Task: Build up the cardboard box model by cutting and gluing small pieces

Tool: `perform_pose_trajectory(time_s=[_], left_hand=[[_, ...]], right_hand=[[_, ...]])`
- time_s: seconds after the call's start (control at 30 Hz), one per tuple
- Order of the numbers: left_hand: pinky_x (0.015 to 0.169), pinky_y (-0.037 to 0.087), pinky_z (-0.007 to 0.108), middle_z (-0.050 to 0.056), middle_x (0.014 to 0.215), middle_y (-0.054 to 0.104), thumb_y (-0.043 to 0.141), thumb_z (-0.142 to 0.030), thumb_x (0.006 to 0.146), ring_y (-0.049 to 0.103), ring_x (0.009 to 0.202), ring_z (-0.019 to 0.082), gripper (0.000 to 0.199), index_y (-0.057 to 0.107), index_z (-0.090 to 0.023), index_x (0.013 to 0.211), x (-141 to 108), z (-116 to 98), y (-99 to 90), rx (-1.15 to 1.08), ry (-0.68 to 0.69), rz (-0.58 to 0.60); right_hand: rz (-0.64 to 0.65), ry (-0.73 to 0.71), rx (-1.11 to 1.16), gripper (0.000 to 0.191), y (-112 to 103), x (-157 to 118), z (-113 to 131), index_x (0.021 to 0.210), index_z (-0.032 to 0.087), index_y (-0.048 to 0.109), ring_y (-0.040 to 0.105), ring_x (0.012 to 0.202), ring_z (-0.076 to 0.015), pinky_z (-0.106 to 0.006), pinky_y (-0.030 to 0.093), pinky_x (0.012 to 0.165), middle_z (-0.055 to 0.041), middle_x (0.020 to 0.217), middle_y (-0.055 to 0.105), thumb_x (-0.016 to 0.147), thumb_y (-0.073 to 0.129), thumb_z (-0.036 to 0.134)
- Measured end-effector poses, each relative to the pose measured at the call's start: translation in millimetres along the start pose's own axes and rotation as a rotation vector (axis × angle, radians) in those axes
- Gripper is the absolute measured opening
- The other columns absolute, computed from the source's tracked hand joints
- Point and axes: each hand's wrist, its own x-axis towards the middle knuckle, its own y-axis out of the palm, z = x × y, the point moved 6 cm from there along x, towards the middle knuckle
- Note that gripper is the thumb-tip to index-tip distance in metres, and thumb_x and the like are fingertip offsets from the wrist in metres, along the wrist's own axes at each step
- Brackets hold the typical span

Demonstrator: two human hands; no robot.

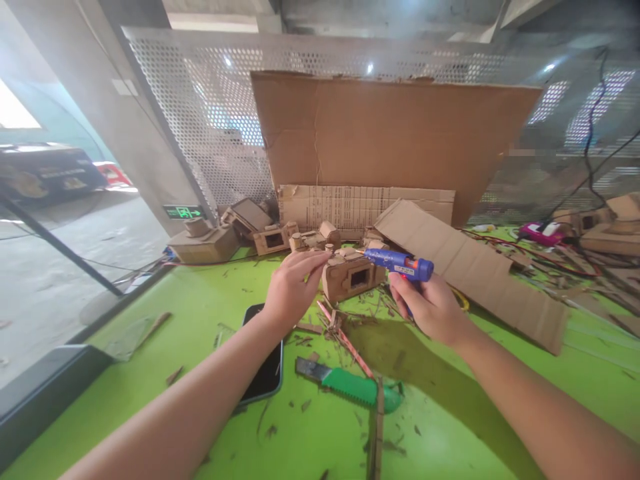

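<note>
Cardboard [395, 137] backs the green table [200, 313] (scraps everywhere); right hand [425, 303] grips a blue glue gun [397, 262], left hand's [295, 283] grip unclear.

Blue glue gun [397, 262], nearly level, upright cardboard model [345, 279]

Phone [270, 367]: dark, lying flat, lower centre-left of the frame
Cutter [350, 385]: green-handled, lower centre
Pencil [356, 350]: red-striped, just above the cutter, slanting down to it
Worktop [200, 373]: bright green, scattered with brown scraps
Large cardboard sheet [395, 133]: upright, upper centre
Perforated screen [210, 100]: behind that sheet
Exit sign [184, 212]: green, left of centre
Pink object [543, 233]: right side, near loose cables
</note>
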Motion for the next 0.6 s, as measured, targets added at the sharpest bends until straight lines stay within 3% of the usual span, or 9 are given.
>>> perform_pose_trajectory(time_s=[0.13, 0.3, 0.6], left_hand=[[0.091, 0.059, 0.039, 0.011, 0.107, 0.079, 0.055, -0.022, 0.102, 0.071, 0.101, 0.024, 0.029, 0.080, -0.021, 0.116, 2, -4, 8.3, 0.079, 0.150, 0.035], [0.090, 0.060, 0.039, 0.011, 0.107, 0.078, 0.054, -0.021, 0.102, 0.070, 0.100, 0.025, 0.029, 0.079, -0.020, 0.117, 2, -3, 9.6, 0.162, 0.176, 0.049], [0.088, 0.062, 0.040, 0.011, 0.112, 0.075, 0.054, -0.017, 0.099, 0.070, 0.102, 0.026, 0.031, 0.079, -0.020, 0.118, 7, -8, 14.7, 0.238, 0.163, 0.183]], right_hand=[[0.003, -0.019, -0.010, 0.048, 1, 0, -1, 0.075, 0.022, 0.056, 0.055, 0.049, -0.0139, -0.027, 0.044, 0.054, 0.0030, 0.053, 0.056, 0.102, 0.051, 0.062], [0.001, -0.035, -0.056, 0.050, 0, 0, -1, 0.072, 0.023, 0.055, 0.056, 0.050, -0.0147, -0.029, 0.045, 0.056, 0.0028, 0.053, 0.056, 0.103, 0.050, 0.062], [0.005, -0.039, -0.085, 0.050, 2, 0, -3, 0.071, 0.023, 0.053, 0.056, 0.051, -0.0157, -0.029, 0.043, 0.054, 0.0021, 0.054, 0.056, 0.103, 0.049, 0.062]])
